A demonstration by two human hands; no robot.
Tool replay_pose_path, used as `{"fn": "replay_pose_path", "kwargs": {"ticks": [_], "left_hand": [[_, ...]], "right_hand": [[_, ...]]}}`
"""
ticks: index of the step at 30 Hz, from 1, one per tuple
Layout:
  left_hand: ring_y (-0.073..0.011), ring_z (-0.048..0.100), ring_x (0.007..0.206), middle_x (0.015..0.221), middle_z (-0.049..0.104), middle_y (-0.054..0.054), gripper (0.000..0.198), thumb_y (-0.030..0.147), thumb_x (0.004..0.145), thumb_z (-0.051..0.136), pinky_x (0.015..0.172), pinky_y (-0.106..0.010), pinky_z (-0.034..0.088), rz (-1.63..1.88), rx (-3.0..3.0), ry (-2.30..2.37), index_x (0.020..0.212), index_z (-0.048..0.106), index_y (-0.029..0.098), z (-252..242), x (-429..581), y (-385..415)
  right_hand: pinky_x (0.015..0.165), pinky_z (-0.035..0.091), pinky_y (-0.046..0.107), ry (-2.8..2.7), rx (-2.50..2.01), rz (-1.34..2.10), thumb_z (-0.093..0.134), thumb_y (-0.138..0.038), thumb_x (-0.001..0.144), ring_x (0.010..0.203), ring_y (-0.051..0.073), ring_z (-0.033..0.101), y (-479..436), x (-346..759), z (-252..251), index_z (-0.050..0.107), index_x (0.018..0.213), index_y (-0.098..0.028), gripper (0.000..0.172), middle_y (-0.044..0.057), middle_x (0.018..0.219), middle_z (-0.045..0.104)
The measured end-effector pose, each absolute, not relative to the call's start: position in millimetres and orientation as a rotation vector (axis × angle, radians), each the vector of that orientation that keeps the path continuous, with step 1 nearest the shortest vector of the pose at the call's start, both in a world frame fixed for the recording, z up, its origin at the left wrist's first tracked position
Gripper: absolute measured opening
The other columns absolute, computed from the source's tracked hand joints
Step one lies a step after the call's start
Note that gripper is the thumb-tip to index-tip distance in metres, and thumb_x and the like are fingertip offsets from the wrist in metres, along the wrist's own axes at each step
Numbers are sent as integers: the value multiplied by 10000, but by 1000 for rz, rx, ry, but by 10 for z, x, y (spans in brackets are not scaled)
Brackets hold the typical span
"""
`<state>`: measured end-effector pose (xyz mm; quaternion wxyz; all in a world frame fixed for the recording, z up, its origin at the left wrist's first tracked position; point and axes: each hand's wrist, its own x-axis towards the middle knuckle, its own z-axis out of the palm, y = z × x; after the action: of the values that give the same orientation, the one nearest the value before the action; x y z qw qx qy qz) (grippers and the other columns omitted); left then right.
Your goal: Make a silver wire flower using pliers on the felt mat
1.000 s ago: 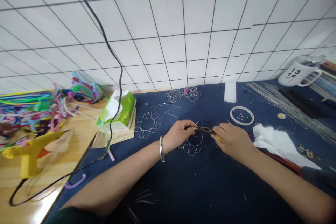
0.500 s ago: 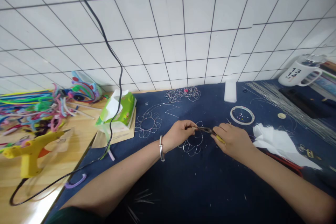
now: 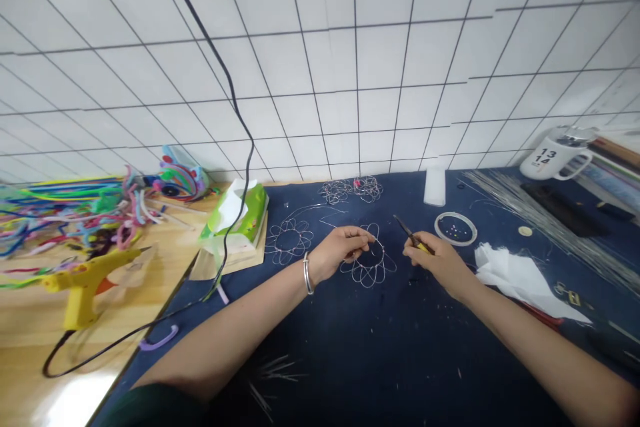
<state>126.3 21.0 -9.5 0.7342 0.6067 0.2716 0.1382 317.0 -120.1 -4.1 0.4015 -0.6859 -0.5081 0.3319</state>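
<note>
Near the middle of the dark blue cloth, my left hand (image 3: 346, 248) pinches the rim of a flower-shaped wire ring (image 3: 371, 275) with thin looped petals. To its right, my right hand (image 3: 434, 259) is closed round the yellow handle of small pliers (image 3: 411, 233), whose dark tip points up and left, apart from the wire. A second looped wire flower (image 3: 289, 241) lies left of my left hand. Two tangled wire shapes, one (image 3: 367, 189) with a red spot, rest near the wall.
On the left are a yellow glue gun (image 3: 83, 283), pipe cleaners (image 3: 45, 213) and a green tissue pack (image 3: 237, 220). At right are a round dish of beads (image 3: 455, 229), white tissue (image 3: 520, 280), straight wires (image 3: 540, 213) and a white mug (image 3: 555, 155). A black cable (image 3: 235, 97) hangs at left.
My right hand has drawn the pliers away from the wire flower, and their tip has turned upward. My left hand still pinches the flower. The camera view has shifted slightly.
</note>
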Motion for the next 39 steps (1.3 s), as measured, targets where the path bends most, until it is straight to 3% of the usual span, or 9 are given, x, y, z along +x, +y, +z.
{"fn": "replay_pose_path", "kwargs": {"ticks": [6, 13, 18, 22, 39], "left_hand": [[-39, 375, 477, 707, 544, -6, 178, 268, 753, 570, 429, -198, 195, 346, 1317, 552, 879, 622, 153, 46, 1230, 30], [-43, 410, 524, 724, 531, -3, 199, 278, 768, 565, 466, -186, 259, 448, 1383, 544, 907, 605, 140, 154, 1124, -135], [-50, 411, 526, 724, 538, -9, 219, 286, 777, 543, 459, -180, 270, 483, 1419, 578, 933, 595, 142, 104, 1064, -176], [-48, 409, 514, 730, 543, -11, 225, 302, 779, 536, 442, -176, 257, 483, 1411, 608, 929, 595, 144, 30, 1049, -157], [-31, 442, 471, 744, 556, -7, 301, 426, 789, 547, 407, -156, 249, 485, 1301, 680, 925, 547, 158, -181, 1024, -68]], "right_hand": [[579, 379, 224, -800, -1316, 1413, 583, -367, 757, 755, 123, 561, -1106, 2985, -120, 531, 918, -212, 230, 28, 934, 604], [523, 432, 291, -740, -1086, 1794, 434, -492, 802, 663, 181, 587, -958, 2771, -91, 555, 882, -142, 378, 104, 818, 614], [524, 405, 240, -742, -987, 1666, 592, -320, 721, 596, 106, 520, -963, 2733, -45, 531, 904, -189, 233, 12, 751, 554], [538, 375, 230, -746, -973, 1537, 654, -213, 654, 585, 80, 468, -980, 2793, -61, 509, 900, -209, 286, -25, 730, 500], [576, 370, 260, -819, -1123, 1332, 616, -167, 613, 621, 98, 469, -949, 2812, -211, 503, 911, -206, 321, -12, 775, 526]]}}
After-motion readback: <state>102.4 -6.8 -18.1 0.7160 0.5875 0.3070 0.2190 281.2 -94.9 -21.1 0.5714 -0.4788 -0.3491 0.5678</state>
